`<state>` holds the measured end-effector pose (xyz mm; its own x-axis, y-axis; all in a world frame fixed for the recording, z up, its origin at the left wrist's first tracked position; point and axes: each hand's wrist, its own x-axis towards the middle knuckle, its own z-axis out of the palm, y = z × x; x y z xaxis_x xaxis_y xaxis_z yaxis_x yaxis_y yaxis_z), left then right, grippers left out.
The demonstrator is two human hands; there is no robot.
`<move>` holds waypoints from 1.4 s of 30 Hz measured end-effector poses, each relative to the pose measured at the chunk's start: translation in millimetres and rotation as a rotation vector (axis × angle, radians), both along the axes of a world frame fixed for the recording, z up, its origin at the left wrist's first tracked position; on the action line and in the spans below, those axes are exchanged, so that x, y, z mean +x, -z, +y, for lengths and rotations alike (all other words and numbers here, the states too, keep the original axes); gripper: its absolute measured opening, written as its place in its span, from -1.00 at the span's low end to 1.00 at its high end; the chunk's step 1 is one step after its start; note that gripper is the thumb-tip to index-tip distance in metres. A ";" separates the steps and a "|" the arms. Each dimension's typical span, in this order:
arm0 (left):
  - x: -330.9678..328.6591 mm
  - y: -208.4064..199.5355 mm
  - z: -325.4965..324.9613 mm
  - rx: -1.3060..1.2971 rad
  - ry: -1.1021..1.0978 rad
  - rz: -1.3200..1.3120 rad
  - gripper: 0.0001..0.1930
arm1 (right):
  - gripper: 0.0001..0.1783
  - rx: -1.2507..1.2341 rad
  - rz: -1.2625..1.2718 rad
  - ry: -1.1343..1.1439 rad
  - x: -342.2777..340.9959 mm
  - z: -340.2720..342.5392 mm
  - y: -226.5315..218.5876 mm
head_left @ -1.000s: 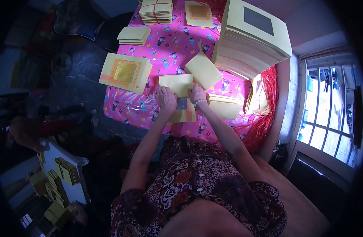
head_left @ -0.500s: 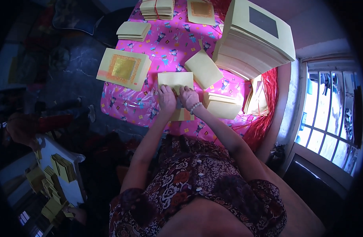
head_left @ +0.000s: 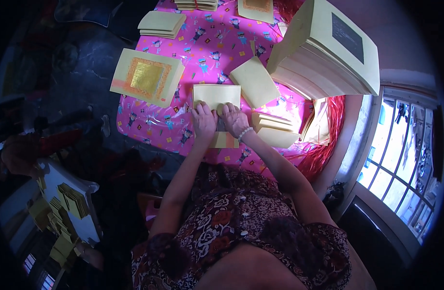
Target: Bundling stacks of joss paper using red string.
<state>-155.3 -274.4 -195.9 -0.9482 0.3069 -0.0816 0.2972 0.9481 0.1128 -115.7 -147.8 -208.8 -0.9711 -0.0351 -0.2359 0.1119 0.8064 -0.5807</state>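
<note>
A pale yellow paper sheet (head_left: 217,93) lies in front of me, its upper part turned over toward me. My left hand (head_left: 203,120) and my right hand (head_left: 235,122) sit side by side on it, fingers curled over the turned edge. The thumbs are mostly hidden. Between and below the hands a grey patch and a strip of pale orange show on the sheet. A beaded bracelet circles my right wrist. Just right of the sheet lies a plain folded paper (head_left: 255,82), with a small stack of folded papers (head_left: 277,130) nearer me.
A tall paper stack (head_left: 323,58) leans at the right, beside red plastic strands (head_left: 335,121). Left stand paper with a gold square (head_left: 147,77) and a folded pile (head_left: 161,23). The pink patterned tablecloth (head_left: 202,53) covers the table. Another person's hand (head_left: 89,253) is at lower left near yellow papers.
My view has shifted slightly, so the table's things sit a little differently in the picture. Both hands stay on the sheet, with the right hand slightly farther from the left.
</note>
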 end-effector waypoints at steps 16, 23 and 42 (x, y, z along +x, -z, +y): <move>-11.3 2.2 -46.6 0.621 0.126 -0.103 -0.57 | -0.81 0.002 0.129 0.016 4.3 0.1 4.0; -20.4 11.6 -59.0 0.778 0.018 -0.341 -0.73 | -0.82 -0.020 0.080 -0.022 6.3 7.9 7.7; -46.1 26.0 -85.6 1.012 -0.052 -0.755 -0.90 | -0.70 -0.122 -0.072 0.081 -5.5 7.6 -8.4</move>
<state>-201.5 -360.0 -221.8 -0.7808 0.5125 -0.3573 -0.1925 0.3467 0.9180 -121.2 -140.3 -200.5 -0.9528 0.0094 -0.3036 0.2181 0.7168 -0.6623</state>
